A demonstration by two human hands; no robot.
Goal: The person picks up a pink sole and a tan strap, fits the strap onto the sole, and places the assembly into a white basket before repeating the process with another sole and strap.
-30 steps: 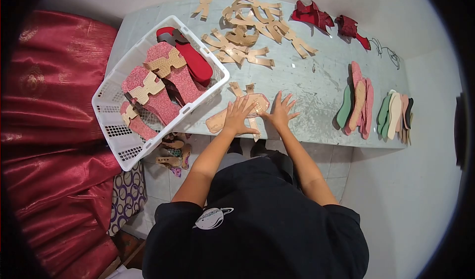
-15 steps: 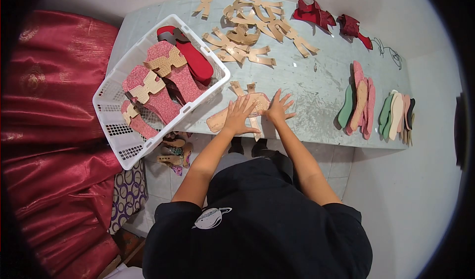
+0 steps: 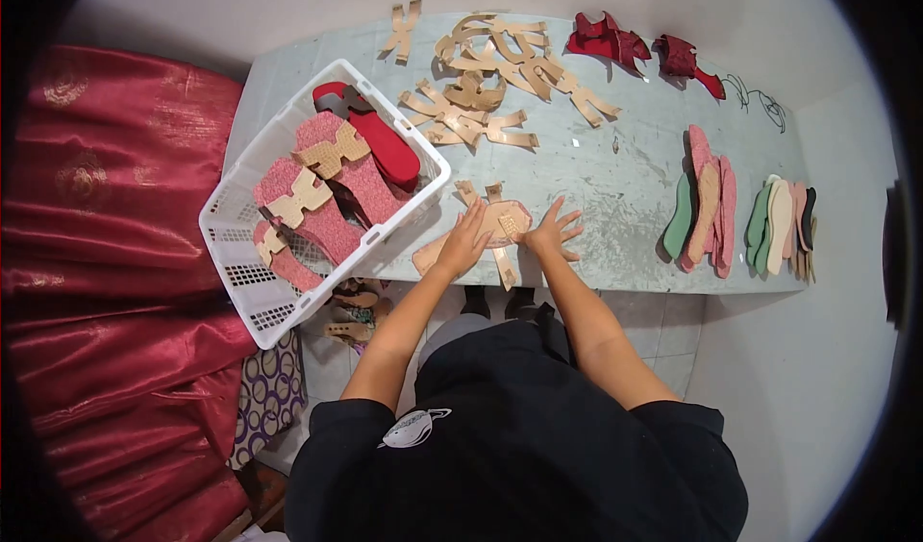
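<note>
Flatly splayed, both hands (image 3: pixel 467 238) (image 3: pixel 553 234) press insole (image 3: pixel 504 218).

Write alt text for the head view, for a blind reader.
Left hand and right hand press a tan sandal piece flat on a grey table. A white basket of pink soles sits left; tan straps and coloured insoles lie beyond.

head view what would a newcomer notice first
The left hand lies flat on a tan sole at the near edge of the table, with the right hand spread beside it. To their left a white basket holds pink soles, and tan straps are heaped at the far side.
</note>
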